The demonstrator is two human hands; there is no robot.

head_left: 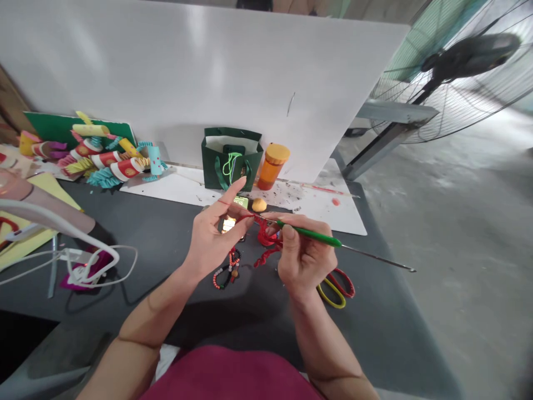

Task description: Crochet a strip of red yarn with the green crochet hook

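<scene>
My right hand (307, 250) is closed round the green handle of a crochet hook (318, 236), whose long metal shaft sticks out to the right. The hook's other tip meets red yarn (266, 256) at my left fingers. My left hand (219, 230) pinches the yarn between thumb and a finger, its index finger raised with a strand across it. A curled strip of red yarn work hangs between the hands, partly hidden by them. On the table behind my left hand lies a lit phone (229, 224), mostly covered.
Below my hands lies a beaded bracelet (227, 275). Scissors (337, 289) with red and yellow handles rest beside my right wrist. A green paper bag (214, 166), an orange jar (272, 166) and paper crafts (120, 161) stand behind. White cables (112, 255) lie at left; a fan (470, 61) stands right.
</scene>
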